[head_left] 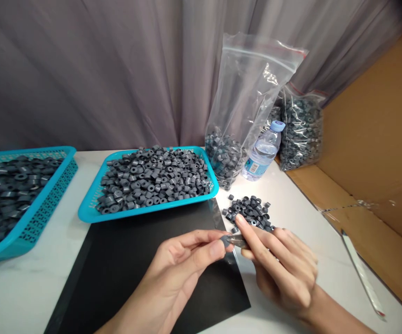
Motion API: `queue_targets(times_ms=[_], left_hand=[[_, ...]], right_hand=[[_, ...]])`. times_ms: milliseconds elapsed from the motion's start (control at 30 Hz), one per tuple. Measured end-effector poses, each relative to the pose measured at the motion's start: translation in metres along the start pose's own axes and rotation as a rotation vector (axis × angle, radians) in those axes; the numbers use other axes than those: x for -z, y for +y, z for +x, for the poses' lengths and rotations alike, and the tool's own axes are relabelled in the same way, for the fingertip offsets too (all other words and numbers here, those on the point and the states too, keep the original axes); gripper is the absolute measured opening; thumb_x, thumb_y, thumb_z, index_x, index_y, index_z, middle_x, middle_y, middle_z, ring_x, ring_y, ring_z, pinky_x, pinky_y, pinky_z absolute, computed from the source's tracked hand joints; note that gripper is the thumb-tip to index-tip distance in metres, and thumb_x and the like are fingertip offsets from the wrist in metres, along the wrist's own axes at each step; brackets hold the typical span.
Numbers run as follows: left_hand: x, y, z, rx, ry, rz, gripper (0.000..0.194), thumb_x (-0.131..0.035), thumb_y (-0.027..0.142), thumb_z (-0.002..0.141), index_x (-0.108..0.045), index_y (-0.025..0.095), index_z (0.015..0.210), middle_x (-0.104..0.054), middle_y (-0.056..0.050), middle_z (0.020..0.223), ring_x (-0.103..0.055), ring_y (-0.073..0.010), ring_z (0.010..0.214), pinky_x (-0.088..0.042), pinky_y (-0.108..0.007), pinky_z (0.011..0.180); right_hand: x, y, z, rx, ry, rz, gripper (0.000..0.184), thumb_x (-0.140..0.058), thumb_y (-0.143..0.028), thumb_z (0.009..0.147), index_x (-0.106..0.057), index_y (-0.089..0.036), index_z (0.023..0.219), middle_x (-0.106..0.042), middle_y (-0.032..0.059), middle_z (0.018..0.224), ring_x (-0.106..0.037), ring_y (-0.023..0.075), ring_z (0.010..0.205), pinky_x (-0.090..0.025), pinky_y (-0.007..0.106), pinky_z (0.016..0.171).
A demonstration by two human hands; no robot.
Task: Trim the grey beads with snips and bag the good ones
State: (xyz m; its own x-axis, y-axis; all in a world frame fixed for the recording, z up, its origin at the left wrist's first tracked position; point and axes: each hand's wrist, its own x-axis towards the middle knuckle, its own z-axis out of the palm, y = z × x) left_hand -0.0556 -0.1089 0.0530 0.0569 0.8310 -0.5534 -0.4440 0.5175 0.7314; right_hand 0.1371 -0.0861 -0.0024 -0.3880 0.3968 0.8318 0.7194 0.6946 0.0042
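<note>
Between its thumb and fingers, my left hand (194,260) pinches one small grey plastic bushing (225,240) above the right side of a black mat (124,264). My right hand (281,264) is closed around a tool with a tapered metal tip (238,240), its index finger stretched along it. The tip touches the bushing or sits right at it; the exact contact is too small to make out. Most of the tool is hidden by my fingers. Just behind my right hand lies a loose pile of grey bushings (251,208) on the white table.
A blue basket (145,209) heaped with bushings stands behind the mat, another basket (53,204) at left. A clear zip bag (246,83) of bushings, a water bottle (265,150) and a filled bag (300,130) stand behind. A white-handled knife-like tool (363,273) lies right, beside cardboard (375,125).
</note>
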Motion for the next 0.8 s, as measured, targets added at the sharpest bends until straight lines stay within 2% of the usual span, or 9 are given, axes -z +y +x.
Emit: queue_targets(times_ms=[333,800], left_hand=[[0.0028,-0.0023,0.0027,0.001,-0.004,0.008,0.017,-0.082,0.027,0.076,-0.076,0.022,0.091,-0.077,-0.004,0.105,-0.063,-0.0228,0.120,-0.052,-0.029,0.100],[0.0026,-0.0025,0.0021,-0.006,-0.003,0.005,0.015,-0.081,0.025,0.076,-0.076,0.021,0.089,-0.078,-0.005,0.102,-0.065,-0.0234,0.117,-0.048,-0.032,0.105]], right_hand=[[0.0025,0.0000,0.0013,0.057,0.002,-0.094,0.050,-0.060,-0.013,0.093,-0.053,-0.009,0.142,-0.076,0.0089,0.098,-0.051,0.0121,0.062,-0.037,0.029,0.059],[0.0045,-0.0004,0.0039,0.070,-0.018,-0.107,0.048,-0.061,-0.012,0.092,-0.055,-0.008,0.140,-0.076,0.0088,0.095,-0.051,0.0119,0.061,-0.037,0.029,0.059]])
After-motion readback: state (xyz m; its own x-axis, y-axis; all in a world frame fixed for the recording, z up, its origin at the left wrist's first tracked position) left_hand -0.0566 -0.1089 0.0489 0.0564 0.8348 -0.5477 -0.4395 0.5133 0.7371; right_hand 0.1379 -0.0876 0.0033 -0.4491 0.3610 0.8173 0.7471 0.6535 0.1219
